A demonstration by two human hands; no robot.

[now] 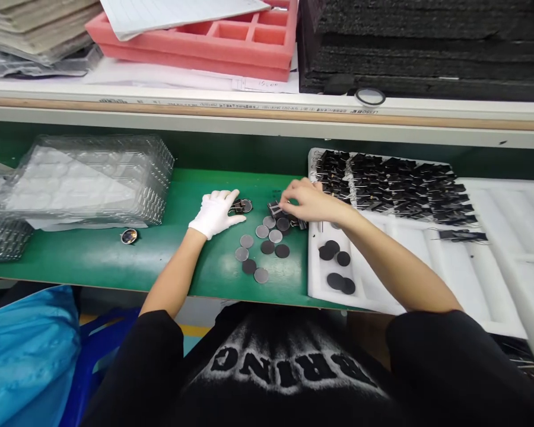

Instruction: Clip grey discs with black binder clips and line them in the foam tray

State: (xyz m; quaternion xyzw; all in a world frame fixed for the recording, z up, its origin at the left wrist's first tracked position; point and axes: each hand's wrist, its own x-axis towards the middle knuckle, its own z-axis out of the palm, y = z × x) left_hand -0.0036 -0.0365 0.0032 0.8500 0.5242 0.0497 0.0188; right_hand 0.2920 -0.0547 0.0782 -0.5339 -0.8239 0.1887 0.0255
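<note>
My left hand (213, 214), in a white glove, lies on the green tabletop with its fingers stretched out and its thumb apart. Just beyond its thumb and forefinger is a black binder clip (237, 206) with a round grey disc (247, 206) at its end. My bare right hand (303, 198) is closed in a pinch over another black binder clip (275, 209); its fingertips partly cover the handles. Under and beside that hand lie more black clips (299, 222), partly hidden. Several grey discs (261, 275) and black discs (282, 251) are scattered between me and both hands.
At right, a white foam tray (374, 237) carries rows of black clips (396, 184) and several black discs (336, 281). Clear plastic trays (93, 178) are stacked at left near a small round part (129, 236). A shelf edge (231, 118) crosses above, holding pink foam (196, 53).
</note>
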